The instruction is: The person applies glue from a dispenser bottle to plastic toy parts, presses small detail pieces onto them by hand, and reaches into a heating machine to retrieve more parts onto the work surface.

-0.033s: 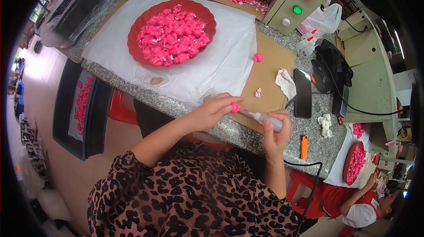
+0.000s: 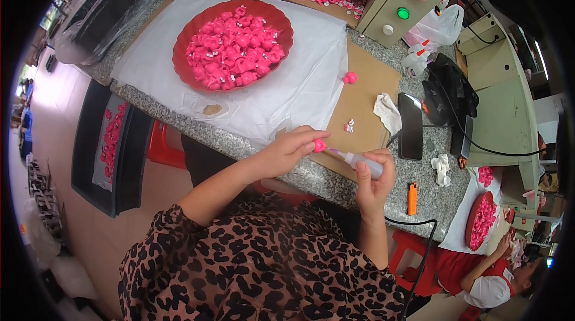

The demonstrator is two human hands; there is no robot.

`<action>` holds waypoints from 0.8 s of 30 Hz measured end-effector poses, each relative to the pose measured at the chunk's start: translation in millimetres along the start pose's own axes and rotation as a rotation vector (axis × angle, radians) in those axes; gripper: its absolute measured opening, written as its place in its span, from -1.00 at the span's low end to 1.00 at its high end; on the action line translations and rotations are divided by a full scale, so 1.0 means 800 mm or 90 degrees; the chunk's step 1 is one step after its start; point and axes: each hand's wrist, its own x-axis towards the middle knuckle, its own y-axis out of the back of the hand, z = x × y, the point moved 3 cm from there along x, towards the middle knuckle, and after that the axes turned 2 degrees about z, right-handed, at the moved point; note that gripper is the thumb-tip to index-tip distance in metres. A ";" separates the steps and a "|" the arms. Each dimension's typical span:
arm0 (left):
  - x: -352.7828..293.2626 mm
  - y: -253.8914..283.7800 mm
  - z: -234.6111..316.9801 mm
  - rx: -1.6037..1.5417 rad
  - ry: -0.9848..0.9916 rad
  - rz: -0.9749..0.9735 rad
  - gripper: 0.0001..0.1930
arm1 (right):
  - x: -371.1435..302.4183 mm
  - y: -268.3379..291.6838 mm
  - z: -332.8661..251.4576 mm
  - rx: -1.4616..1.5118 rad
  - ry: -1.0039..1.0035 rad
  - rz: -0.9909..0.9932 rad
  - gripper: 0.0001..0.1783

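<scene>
Between the fingertips of my left hand (image 2: 290, 152) is a small pink figure piece (image 2: 320, 145). My right hand (image 2: 377, 180) grips a translucent squeeze bottle (image 2: 364, 165), its thin purple nozzle pointing left at the pink piece. The nozzle tip is at or very near the piece; I cannot tell whether they touch. Beyond my hands, a red scalloped bowl (image 2: 181, 63) heaped with similar pink pieces stands on white paper (image 2: 305, 69). A round pink piece (image 2: 350, 77) and a small white-and-red piece (image 2: 349, 126) lie on the cardboard (image 2: 368, 75) to the right.
Right of the cardboard are a crumpled cloth (image 2: 388, 114), a phone (image 2: 410, 126), an orange lighter (image 2: 412, 199) and a black bag (image 2: 452, 90). A machine with buttons (image 2: 404, 6) borders the far side. A dark bin (image 2: 129, 168) is at left. Another person (image 2: 479, 273) sits at right.
</scene>
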 end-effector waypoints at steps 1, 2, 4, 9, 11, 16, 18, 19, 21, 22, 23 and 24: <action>0.000 0.000 -0.001 -0.001 0.000 0.000 -0.68 | -0.001 0.000 0.000 -0.001 0.000 0.000 -0.83; 0.001 -0.001 -0.002 0.003 -0.008 0.005 -0.68 | -0.001 0.001 0.001 -0.003 0.003 0.003 -0.83; 0.001 0.000 -0.002 0.008 -0.015 0.011 -0.68 | -0.003 0.000 0.001 -0.005 0.007 0.005 -0.83; 0.000 0.000 -0.001 0.012 -0.002 0.014 -0.68 | -0.007 -0.002 0.002 0.005 0.004 0.019 -0.83; 0.000 0.000 -0.002 0.011 -0.010 0.016 -0.68 | -0.007 -0.003 0.001 0.023 -0.016 0.040 -0.81; 0.001 0.001 -0.002 0.011 -0.019 0.019 -0.68 | -0.011 -0.003 0.005 0.033 -0.034 0.060 -0.78; 0.001 0.001 -0.001 0.016 -0.008 0.019 -0.68 | -0.013 -0.003 0.005 0.042 -0.043 0.068 -0.78; 0.000 0.000 -0.001 0.016 -0.008 0.019 -0.68 | -0.013 -0.002 0.005 0.042 -0.043 0.068 -0.78; 0.000 0.000 -0.002 0.013 -0.015 0.026 -0.68 | -0.012 -0.003 0.004 0.021 -0.027 0.037 -0.84; 0.000 -0.001 -0.002 0.013 -0.015 0.025 -0.68 | -0.013 -0.004 0.004 0.021 -0.027 0.037 -0.84; -0.001 -0.001 -0.003 0.021 -0.023 0.032 -0.68 | -0.013 -0.004 0.004 0.015 -0.025 0.036 -0.84; -0.001 -0.001 -0.002 0.028 -0.030 0.039 -0.68 | -0.013 -0.005 0.004 0.010 -0.023 0.035 -0.85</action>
